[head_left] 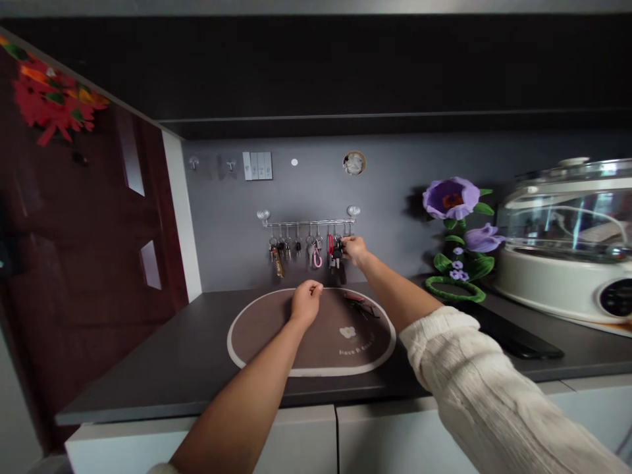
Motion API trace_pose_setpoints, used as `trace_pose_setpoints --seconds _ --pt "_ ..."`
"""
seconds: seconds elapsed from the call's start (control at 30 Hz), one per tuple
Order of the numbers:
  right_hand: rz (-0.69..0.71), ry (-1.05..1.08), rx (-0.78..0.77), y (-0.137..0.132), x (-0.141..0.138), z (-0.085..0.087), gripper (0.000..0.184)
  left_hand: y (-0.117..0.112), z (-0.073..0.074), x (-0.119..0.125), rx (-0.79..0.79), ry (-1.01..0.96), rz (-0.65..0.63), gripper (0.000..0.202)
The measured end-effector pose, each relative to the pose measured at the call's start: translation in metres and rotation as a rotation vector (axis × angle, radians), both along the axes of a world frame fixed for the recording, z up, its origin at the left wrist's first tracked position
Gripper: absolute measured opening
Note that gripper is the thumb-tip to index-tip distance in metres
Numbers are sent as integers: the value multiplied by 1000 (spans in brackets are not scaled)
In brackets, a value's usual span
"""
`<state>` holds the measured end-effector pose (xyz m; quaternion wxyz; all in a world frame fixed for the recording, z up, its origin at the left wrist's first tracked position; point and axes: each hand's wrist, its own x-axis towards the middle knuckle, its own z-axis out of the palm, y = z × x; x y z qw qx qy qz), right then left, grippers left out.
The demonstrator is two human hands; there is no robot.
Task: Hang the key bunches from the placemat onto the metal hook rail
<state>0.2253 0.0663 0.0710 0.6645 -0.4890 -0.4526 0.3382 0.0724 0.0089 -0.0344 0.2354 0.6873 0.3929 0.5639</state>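
Right hand (353, 249) up at the chrome key rail (309, 223), fingers pinched together on a dark key bunch (338, 251) hanging near the rail's right end. Other keys alongside on the same hooks, among them a pink loop keyring (317, 259) and a red strap (330, 250). Left hand (306, 303) low over a brown oval mat (261, 336), fingers curled shut, nothing visible inside, contact with the mat impossible to tell. Small dark items (360, 305) on the mat, just right of that hand, too small to identify. Mat flat on the dark grey bench (148, 368), directly below the rail, a cream knit sleeve (469, 382) on the right arm.
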Motion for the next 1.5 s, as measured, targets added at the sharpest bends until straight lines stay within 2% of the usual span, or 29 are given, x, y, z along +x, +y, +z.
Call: trace_pose_setpoints --seconds 0.73,0.9,1.0,1.17,1.33,1.5 --pt "-6 -66 38 1 6 -6 11 1 0 1 -18 -6 -21 14" --pt "-56 -154 24 -9 9 -2 1 -2 1 0 -11 10 -32 15" --pt "-93 -265 10 -20 9 3 5 -2 1 0 -5 31 -37 16" --pt "7 -227 12 -48 4 7 7 -4 2 1 -9 59 -79 14" --pt "146 -196 -19 -78 2 -12 8 -7 2 0 10 131 -136 14" --pt "148 -326 -61 -98 7 -46 4 -8 2 0 7 170 -160 14"
